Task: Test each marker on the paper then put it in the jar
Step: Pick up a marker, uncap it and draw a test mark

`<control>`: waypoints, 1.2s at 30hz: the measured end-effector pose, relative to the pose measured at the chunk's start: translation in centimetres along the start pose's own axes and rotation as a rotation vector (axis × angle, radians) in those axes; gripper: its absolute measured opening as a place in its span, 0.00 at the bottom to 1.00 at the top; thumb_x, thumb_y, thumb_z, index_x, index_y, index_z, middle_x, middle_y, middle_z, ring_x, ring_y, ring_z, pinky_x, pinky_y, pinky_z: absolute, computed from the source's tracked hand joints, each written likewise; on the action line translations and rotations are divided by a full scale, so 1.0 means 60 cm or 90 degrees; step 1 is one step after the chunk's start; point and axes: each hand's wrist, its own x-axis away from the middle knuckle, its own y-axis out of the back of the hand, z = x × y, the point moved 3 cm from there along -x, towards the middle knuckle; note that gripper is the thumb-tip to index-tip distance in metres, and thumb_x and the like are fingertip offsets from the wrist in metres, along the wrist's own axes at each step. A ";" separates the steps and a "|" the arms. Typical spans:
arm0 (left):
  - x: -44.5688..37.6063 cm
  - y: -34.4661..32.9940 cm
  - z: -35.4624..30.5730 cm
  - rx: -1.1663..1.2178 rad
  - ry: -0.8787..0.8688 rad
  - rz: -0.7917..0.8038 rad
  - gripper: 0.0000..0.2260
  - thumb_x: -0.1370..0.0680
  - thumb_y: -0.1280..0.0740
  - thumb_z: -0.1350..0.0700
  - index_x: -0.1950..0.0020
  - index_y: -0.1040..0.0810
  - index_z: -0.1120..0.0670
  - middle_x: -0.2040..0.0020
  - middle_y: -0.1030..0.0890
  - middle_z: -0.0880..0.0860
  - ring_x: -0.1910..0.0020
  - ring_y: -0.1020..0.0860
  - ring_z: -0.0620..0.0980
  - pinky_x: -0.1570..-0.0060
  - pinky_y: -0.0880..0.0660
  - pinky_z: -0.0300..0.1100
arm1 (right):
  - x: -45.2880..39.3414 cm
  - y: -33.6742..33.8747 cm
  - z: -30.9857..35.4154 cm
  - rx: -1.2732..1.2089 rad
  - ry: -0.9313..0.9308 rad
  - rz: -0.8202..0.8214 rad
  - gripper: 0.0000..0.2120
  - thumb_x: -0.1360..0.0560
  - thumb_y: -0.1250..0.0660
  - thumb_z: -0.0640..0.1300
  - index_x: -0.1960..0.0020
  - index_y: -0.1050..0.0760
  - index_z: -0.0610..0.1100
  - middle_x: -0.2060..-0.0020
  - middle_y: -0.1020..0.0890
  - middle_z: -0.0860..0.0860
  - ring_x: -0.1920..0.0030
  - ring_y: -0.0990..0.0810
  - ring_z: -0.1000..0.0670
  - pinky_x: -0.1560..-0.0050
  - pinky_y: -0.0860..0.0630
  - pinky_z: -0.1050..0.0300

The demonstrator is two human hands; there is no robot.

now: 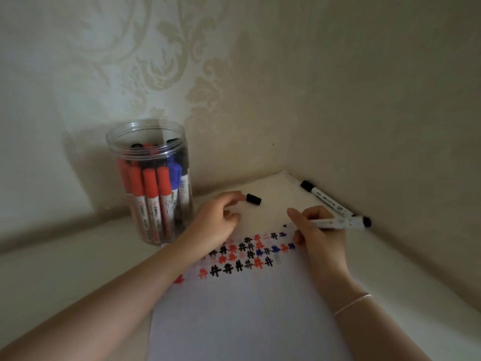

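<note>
The uncapped marker (335, 222) lies slanted in the right hand (320, 238), whose grip is clenched round its white barrel, with the tip down at the far end of the rows of black, red and blue test marks (247, 252) on the paper (234, 321). Its black cap (253, 199) rests on the paper's far part, just beyond the left hand (218, 220); that hand's grip is released, its fingers loosely curled and one fingertip at or just beside the cap, holding nothing.

A second, capped marker (326, 198) lies near the wall corner, its end close to the held marker's rear. The clear jar (149, 183), already crowded with red, blue and black markers, stands on the table left of the paper, near the left forearm.

The likely risks: the round cap may roll off if nudged, the wet tip may smear fresh marks under the writing hand, and the packed jar may resist another marker or tip if the forearm knocks it.
</note>
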 end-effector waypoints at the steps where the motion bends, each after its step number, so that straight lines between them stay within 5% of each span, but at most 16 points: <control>1: -0.011 -0.003 0.000 -0.080 -0.001 -0.004 0.19 0.21 0.36 0.58 0.34 0.31 0.42 0.30 0.30 0.46 0.43 0.25 0.41 0.50 0.29 0.26 | 0.001 -0.001 0.001 -0.035 -0.016 0.007 0.09 0.29 0.27 0.41 0.64 0.25 0.42 0.74 0.22 0.49 0.73 0.23 0.53 0.68 0.26 0.60; 5: -0.054 -0.031 0.001 -0.260 0.006 0.036 0.24 0.19 0.40 0.50 0.24 0.42 0.49 0.24 0.39 0.53 0.27 0.38 0.53 0.31 0.40 0.45 | -0.004 0.005 0.000 -0.272 -0.110 0.032 0.09 0.24 0.36 0.41 0.59 0.19 0.41 0.62 0.15 0.48 0.57 0.18 0.47 0.50 0.22 0.53; 10: -0.076 -0.054 -0.005 -0.142 -0.037 -0.018 0.11 0.22 0.34 0.51 0.40 0.21 0.48 0.44 0.23 0.48 0.44 0.25 0.47 0.45 0.29 0.39 | -0.011 0.014 -0.004 -0.342 -0.157 -0.008 0.04 0.23 0.36 0.41 0.55 0.25 0.42 0.64 0.19 0.45 0.62 0.19 0.49 0.55 0.23 0.56; 13: -0.061 -0.055 -0.020 -0.007 -0.066 -0.042 0.09 0.26 0.28 0.53 0.47 0.18 0.47 0.50 0.21 0.44 0.54 0.24 0.40 0.54 0.30 0.29 | -0.014 0.018 -0.004 -0.441 -0.177 -0.065 0.08 0.24 0.35 0.40 0.62 0.28 0.44 0.72 0.24 0.50 0.68 0.22 0.51 0.55 0.24 0.57; 15: -0.051 -0.055 -0.023 0.047 -0.075 -0.044 0.10 0.28 0.26 0.53 0.47 0.17 0.47 0.51 0.19 0.44 0.57 0.22 0.39 0.54 0.26 0.31 | -0.014 0.019 -0.003 -0.474 -0.178 -0.085 0.12 0.24 0.37 0.38 0.66 0.31 0.44 0.77 0.29 0.51 0.71 0.27 0.52 0.57 0.25 0.57; 23: -0.041 -0.064 -0.026 0.067 -0.112 -0.038 0.10 0.29 0.25 0.54 0.48 0.17 0.48 0.53 0.18 0.45 0.57 0.21 0.40 0.52 0.23 0.40 | -0.015 0.018 -0.010 -0.345 -0.140 -0.068 0.12 0.24 0.40 0.38 0.66 0.33 0.45 0.75 0.32 0.49 0.73 0.28 0.51 0.65 0.33 0.57; 30: -0.029 -0.069 -0.038 -0.044 -0.263 -0.024 0.11 0.27 0.27 0.53 0.45 0.18 0.49 0.49 0.19 0.45 0.51 0.24 0.41 0.54 0.27 0.36 | -0.011 0.014 -0.007 -0.205 -0.083 -0.045 0.15 0.24 0.39 0.36 0.68 0.36 0.45 0.79 0.31 0.53 0.74 0.31 0.52 0.67 0.38 0.55; 36: -0.008 -0.070 -0.048 0.028 -0.188 0.081 0.07 0.19 0.40 0.50 0.44 0.24 0.48 0.63 0.22 0.47 0.69 0.26 0.46 0.67 0.29 0.43 | -0.012 0.012 -0.003 -0.197 -0.096 0.019 0.13 0.24 0.33 0.39 0.66 0.32 0.44 0.78 0.33 0.52 0.77 0.31 0.56 0.66 0.35 0.55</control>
